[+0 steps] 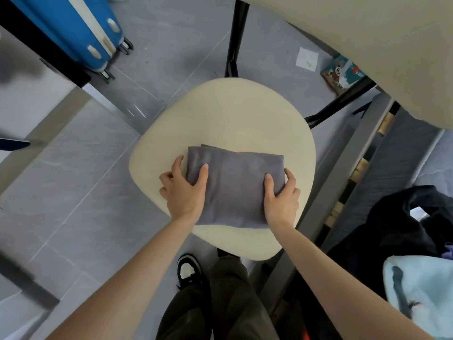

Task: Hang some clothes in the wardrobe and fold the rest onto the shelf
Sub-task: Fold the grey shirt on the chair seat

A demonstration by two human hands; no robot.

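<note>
A grey garment (235, 185), folded into a neat rectangle, lies on the cream seat of a chair (228, 114) below me. My left hand (183, 190) grips its left edge, thumb on top of the cloth and fingers curled at the side. My right hand (282, 195) grips the right edge the same way, thumb lying on the fabric. At the right, on a bed, a black garment (402, 222) and a pale blue one (426, 290) lie in a heap.
A blue suitcase (81, 30) on wheels stands at the upper left on the grey tiled floor. A cream tabletop (382, 45) overhangs the upper right, with a colourful box (343, 74) and a white paper (307, 58) beneath it. A grey bed frame (343, 173) runs along the right.
</note>
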